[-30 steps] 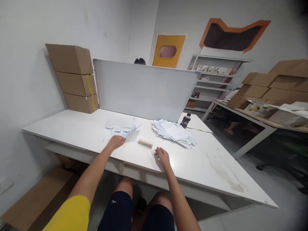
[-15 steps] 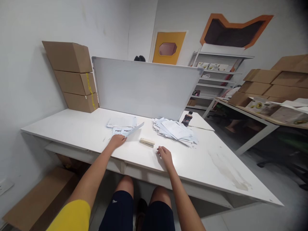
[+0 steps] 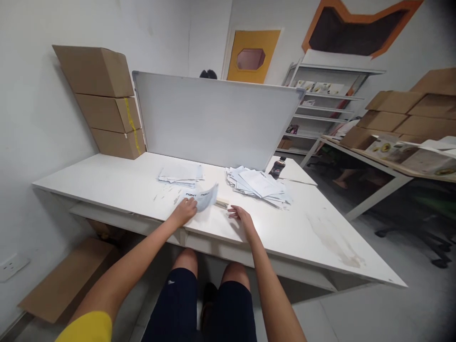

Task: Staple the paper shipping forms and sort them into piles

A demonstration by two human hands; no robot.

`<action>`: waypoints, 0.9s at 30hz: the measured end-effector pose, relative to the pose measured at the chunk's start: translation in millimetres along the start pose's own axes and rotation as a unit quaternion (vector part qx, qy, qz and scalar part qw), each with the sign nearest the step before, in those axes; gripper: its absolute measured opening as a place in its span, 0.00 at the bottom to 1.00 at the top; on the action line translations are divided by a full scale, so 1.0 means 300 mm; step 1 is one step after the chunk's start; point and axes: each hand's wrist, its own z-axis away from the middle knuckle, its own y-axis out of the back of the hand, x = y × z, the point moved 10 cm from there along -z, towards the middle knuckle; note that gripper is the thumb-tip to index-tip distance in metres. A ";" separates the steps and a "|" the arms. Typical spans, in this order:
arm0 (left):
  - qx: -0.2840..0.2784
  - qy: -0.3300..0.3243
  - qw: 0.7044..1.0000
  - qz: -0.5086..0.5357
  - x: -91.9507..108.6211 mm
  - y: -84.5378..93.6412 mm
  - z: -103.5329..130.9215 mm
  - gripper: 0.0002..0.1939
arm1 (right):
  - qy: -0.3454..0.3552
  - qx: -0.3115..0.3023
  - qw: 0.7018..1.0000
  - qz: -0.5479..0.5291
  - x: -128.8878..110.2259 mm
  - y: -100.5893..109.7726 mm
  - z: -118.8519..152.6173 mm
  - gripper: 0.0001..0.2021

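My left hand (image 3: 185, 210) grips white printed sheets (image 3: 206, 197) at their near left edge, and their right side curls up off the table. Behind the right edge of these sheets lies a small beige stapler-like object (image 3: 222, 204), partly covered by them. My right hand (image 3: 241, 216) is at the right end of that object, fingers apart and slightly bent; whether they touch it is unclear. A small stack of papers (image 3: 180, 174) lies beyond my left hand. A larger, fanned pile of papers (image 3: 261, 184) lies beyond my right hand.
A whiteboard (image 3: 213, 121) stands along the far side of the white table (image 3: 107, 187). Three stacked cardboard boxes (image 3: 107, 109) are at the back left. A dark bottle (image 3: 278, 168) stands behind the large pile. To the right, another table holds more cardboard boxes (image 3: 399, 114).
My left hand has moved right with the sheets, which now reach over part of the beige object. My right hand has come closer to that object's right end. The camera view has shifted slightly.
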 end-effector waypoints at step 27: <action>-0.036 0.345 0.836 0.424 -0.106 -0.170 -0.014 0.49 | 0.039 0.110 0.992 -0.051 -0.020 0.065 0.122 0.26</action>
